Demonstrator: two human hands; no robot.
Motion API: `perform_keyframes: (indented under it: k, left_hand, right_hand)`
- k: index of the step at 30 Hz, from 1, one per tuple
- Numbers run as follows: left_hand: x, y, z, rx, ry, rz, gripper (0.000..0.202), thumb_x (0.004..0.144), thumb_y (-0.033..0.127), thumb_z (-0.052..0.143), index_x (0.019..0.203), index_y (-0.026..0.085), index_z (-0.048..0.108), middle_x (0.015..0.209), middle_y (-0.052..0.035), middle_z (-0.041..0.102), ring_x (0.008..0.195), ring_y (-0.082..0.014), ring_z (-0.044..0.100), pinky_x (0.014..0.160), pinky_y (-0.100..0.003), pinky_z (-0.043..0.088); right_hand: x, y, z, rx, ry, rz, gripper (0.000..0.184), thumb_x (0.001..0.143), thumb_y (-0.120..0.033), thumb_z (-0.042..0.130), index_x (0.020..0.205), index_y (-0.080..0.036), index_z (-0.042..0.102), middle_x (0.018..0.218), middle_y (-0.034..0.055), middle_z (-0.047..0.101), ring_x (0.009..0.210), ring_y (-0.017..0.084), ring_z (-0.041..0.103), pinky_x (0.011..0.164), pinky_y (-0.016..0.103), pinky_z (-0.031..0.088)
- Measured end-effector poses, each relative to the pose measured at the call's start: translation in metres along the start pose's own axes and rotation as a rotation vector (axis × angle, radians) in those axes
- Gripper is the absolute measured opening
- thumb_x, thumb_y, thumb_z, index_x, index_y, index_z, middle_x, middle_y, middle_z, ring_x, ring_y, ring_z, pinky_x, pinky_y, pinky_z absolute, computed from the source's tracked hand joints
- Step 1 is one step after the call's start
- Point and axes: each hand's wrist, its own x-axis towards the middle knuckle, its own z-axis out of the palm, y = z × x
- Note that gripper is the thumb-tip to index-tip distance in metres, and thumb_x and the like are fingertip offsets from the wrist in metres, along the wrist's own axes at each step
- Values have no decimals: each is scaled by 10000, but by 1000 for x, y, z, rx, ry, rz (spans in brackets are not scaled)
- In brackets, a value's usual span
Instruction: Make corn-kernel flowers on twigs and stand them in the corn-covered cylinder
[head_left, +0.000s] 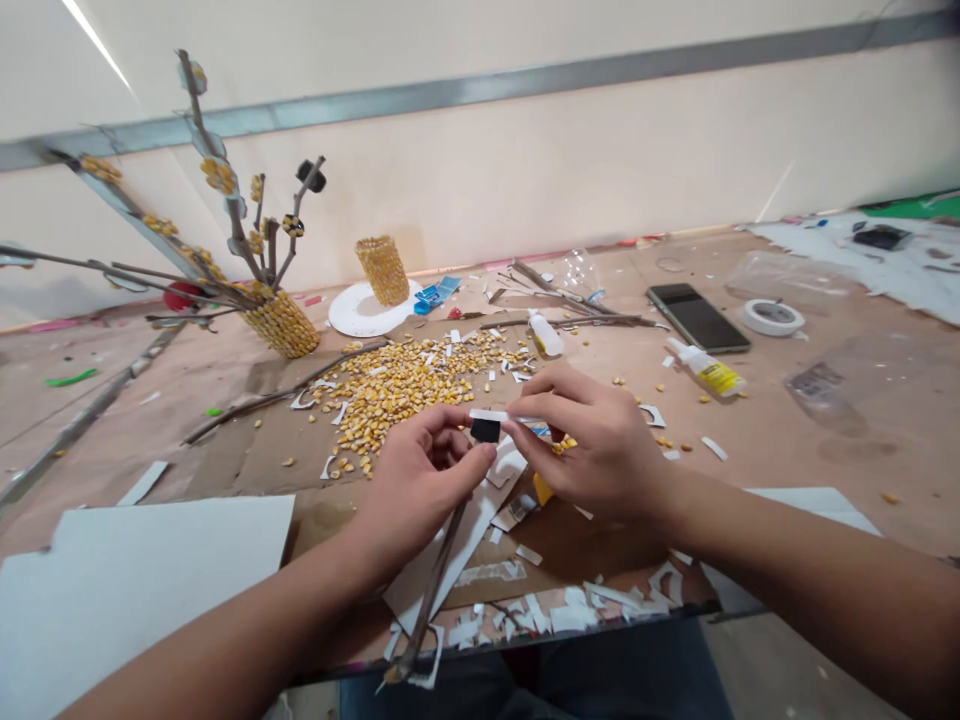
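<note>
A small black piece is pinched between the thumb and fingers of my left hand. Across its top edge lies a white strip, which the fingertips of my right hand pinch at its right end. From under my left thumb a bare twig slants down to the table's front edge; whether it joins the black piece is hidden. Beneath my hands lie a white paper sheet and paper scraps. Beyond them spreads a pile of yellow corn kernels.
At the left stands a kernel-covered vase with branches; a kernel-covered cup sits on a white disc. Glue bottles, a phone and a tape roll lie right. White scraps line the front edge.
</note>
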Motion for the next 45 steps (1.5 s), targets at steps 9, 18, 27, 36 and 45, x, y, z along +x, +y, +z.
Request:
perform_keyframes:
  k: [9,18,27,36,45]
  left_hand:
    - [0,0,0,-6,21,42,241,833,291,811,965,172,648,630,70,556,524,-70,502,492,-194,393]
    - [-1,1,-4,10,-54,-13,189,842,304,789,950,169,713,645,53,565,473,-73,508,426,-185,437]
    - [2,5,-11,142,-138,-13,157,858,286,758,960,168,773,695,8,651,561,-96,542,500,-193,449]
    - [2,8,-11,255,-143,11,113,901,254,691,901,201,791,628,12,662,528,-121,526,490,-210,406]
    - [4,7,-11,391,-168,28,135,904,193,668,897,206,802,708,3,750,609,-149,601,543,-219,406]
  right_hand:
    - [-4,-2,0,31,-17,24,67,925,-173,694,966,-170,747,958,66,719,796,176,687,692,304,538]
    - [8,12,-10,27,-73,-128,50,888,-150,687,922,-173,717,932,78,712,781,188,673,689,320,527]
    - [12,23,-12,28,-148,-292,62,945,-171,654,924,-156,710,908,96,691,781,196,623,706,342,518]
    - [13,21,-20,-75,-207,-361,104,981,-155,618,983,-137,721,935,107,663,817,204,574,720,342,492]
    - [13,21,-16,-66,-206,-357,136,994,-117,585,944,-155,705,920,86,665,795,185,543,731,324,460]
